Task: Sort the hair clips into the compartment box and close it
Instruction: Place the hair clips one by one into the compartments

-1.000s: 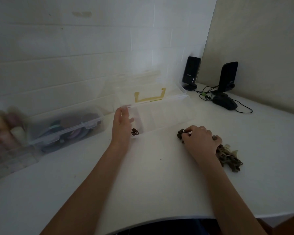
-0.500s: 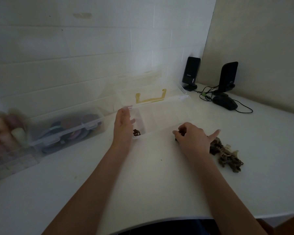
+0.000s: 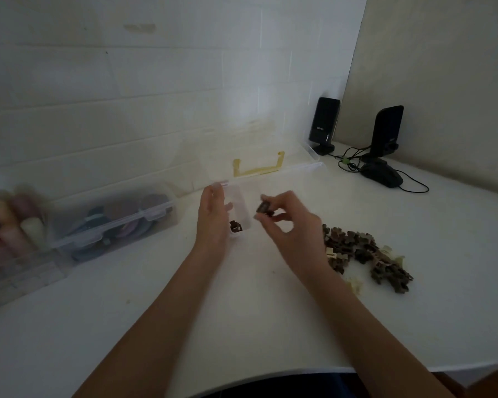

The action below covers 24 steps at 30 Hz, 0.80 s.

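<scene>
A clear compartment box [image 3: 273, 179] with a yellow handle stands open in the middle of the white desk, its lid leaning back against the wall. My left hand [image 3: 213, 219] rests flat against the box's left end, fingers straight. One dark brown hair clip [image 3: 235, 226] lies in the leftmost compartment. My right hand [image 3: 288, 219] pinches another dark brown clip [image 3: 262, 208] just above the box's front, a little right of that compartment. A pile of brown and cream hair clips [image 3: 365, 254] lies on the desk to the right.
A closed clear box [image 3: 112, 222] of coloured items and a rack of thread spools [image 3: 9, 225] sit at the left. Two black speakers [image 3: 324, 124] and a black mouse [image 3: 381, 175] with cables occupy the back right corner. The desk's curved front edge runs near me.
My right hand has lifted a dark clip from the desk by the pile and carried it left and up toward the box. The left hand stays at the box's left end.
</scene>
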Each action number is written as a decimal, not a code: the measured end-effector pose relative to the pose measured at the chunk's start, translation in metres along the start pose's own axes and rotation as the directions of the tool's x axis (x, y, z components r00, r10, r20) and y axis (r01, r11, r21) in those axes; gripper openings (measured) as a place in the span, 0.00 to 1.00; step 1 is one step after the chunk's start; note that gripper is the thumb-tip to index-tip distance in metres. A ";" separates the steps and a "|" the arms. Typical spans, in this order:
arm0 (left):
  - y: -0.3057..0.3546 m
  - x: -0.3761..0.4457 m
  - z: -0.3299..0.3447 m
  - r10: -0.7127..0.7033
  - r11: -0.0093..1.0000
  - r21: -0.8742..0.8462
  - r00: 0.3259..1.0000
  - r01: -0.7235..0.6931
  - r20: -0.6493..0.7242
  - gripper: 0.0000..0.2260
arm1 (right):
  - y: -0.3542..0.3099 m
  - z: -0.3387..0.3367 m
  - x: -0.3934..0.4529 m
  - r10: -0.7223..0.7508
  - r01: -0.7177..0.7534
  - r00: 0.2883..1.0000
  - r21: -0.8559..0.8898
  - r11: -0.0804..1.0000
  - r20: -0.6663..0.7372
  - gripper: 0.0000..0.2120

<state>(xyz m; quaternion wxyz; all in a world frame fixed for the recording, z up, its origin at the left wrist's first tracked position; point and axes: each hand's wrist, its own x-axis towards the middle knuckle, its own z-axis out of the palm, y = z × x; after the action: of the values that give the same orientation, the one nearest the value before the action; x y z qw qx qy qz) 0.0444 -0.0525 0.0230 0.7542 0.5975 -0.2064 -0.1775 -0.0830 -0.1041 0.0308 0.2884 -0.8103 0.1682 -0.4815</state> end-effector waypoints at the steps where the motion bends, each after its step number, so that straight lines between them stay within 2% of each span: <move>1: 0.000 -0.002 0.001 0.012 1.000 0.011 1.000 -0.012 0.016 0.12 | -0.001 0.008 0.000 -0.064 0.066 0.997 -0.045 0.997 0.033 0.09; 4: -0.001 -0.005 0.001 0.053 0.998 0.021 0.996 -0.054 0.065 0.11 | 0.007 0.026 0.003 -0.221 0.241 0.968 -0.200 0.949 0.117 0.05; 6: 0.000 -0.005 0.001 0.074 0.996 0.035 0.996 -0.076 0.051 0.11 | 0.017 0.030 0.003 -0.276 0.320 0.945 -0.324 0.890 0.173 0.10; 8: -0.004 -0.002 0.000 0.079 0.996 0.040 0.996 -0.080 0.042 0.12 | 0.023 0.028 0.001 -0.233 0.301 0.950 -0.402 0.865 0.210 0.14; 10: -0.003 -0.002 0.001 0.072 0.997 0.028 0.997 -0.073 0.030 0.12 | 0.024 0.022 0.000 -0.203 0.266 0.959 -0.381 0.886 0.198 0.14; 12: -0.001 -0.003 0.000 0.062 0.998 0.005 0.998 -0.062 0.023 0.12 | 0.019 0.010 0.001 -0.182 0.217 0.975 -0.344 0.914 0.132 0.12; 14: 0.002 -0.002 -0.002 0.044 0.999 -0.009 0.999 -0.044 0.007 0.12 | 0.016 -0.007 0.000 -0.162 0.147 0.987 -0.367 0.919 -0.010 0.09; 16: 0.006 0.000 -0.004 0.026 0.999 -0.036 0.999 -0.027 -0.029 0.12 | 0.016 -0.024 -0.002 -0.088 0.032 0.989 -0.418 0.908 -0.115 0.07; 17: 0.006 0.001 -0.006 0.021 0.999 -0.040 0.999 -0.023 -0.044 0.12 | 0.018 -0.030 -0.003 -0.021 -0.035 0.993 -0.451 0.892 -0.119 0.06; 20: 0.007 0.003 -0.010 0.019 0.999 -0.039 0.997 -0.022 -0.075 0.12 | 0.026 -0.034 -0.004 0.220 -0.168 0.975 -0.609 0.775 0.011 0.09; 22: 0.008 0.002 -0.011 0.017 0.998 -0.051 0.997 -0.021 -0.075 0.12 | 0.031 -0.031 -0.006 0.344 -0.172 0.934 -0.715 0.677 0.100 0.14; 24: 0.009 0.002 -0.011 0.022 0.998 -0.054 0.997 -0.026 -0.070 0.12 | 0.034 -0.029 -0.008 0.404 -0.143 0.904 -0.790 0.597 0.142 0.16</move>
<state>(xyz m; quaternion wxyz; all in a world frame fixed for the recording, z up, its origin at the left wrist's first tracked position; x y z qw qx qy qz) 0.0522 -0.0425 0.0294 0.7790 0.5801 -0.1824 -0.1531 -0.1119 -0.1353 0.0148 0.0132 -0.8831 0.4321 -0.1826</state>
